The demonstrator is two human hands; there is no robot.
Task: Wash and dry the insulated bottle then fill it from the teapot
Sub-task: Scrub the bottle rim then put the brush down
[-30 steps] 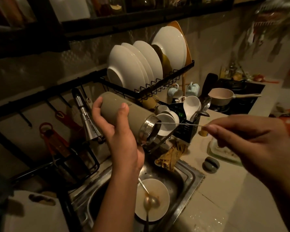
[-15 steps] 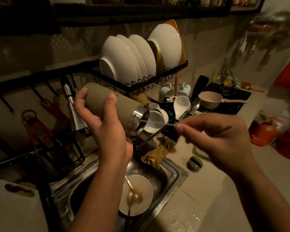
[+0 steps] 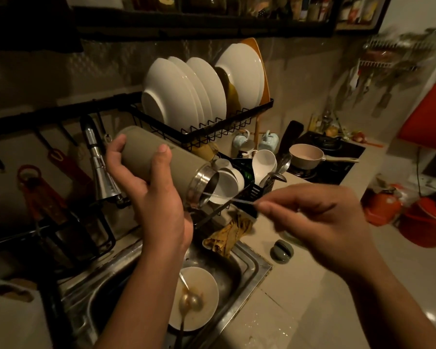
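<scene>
As left hand (image 3: 159, 207) grips bottle (image 3: 181, 163), right hand (image 3: 312, 222) pinches a thin rod (image 3: 227, 199).
Rod reaches deeper than before, entering from three o'clock.

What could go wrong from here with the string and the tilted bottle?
The thin string, pinched by the right hand, could snap or snag at the bottle mouth. The left hand holds the bottle tilted over the sink, so any dregs may spill near the racked cups.

Bottle (image 3: 161, 159) over the sink (image 3: 257, 268); in the sink, a bowl (image 3: 204, 288) with a spoon (image 3: 190, 302) in it. Tap (image 3: 101, 177) behind at left, rack (image 3: 212, 131) of plates (image 3: 171, 91) behind at right. On the worktop (image 3: 312, 298) right of the sink, a lid (image 3: 282, 251); farther back, a pan (image 3: 306, 156).
</scene>
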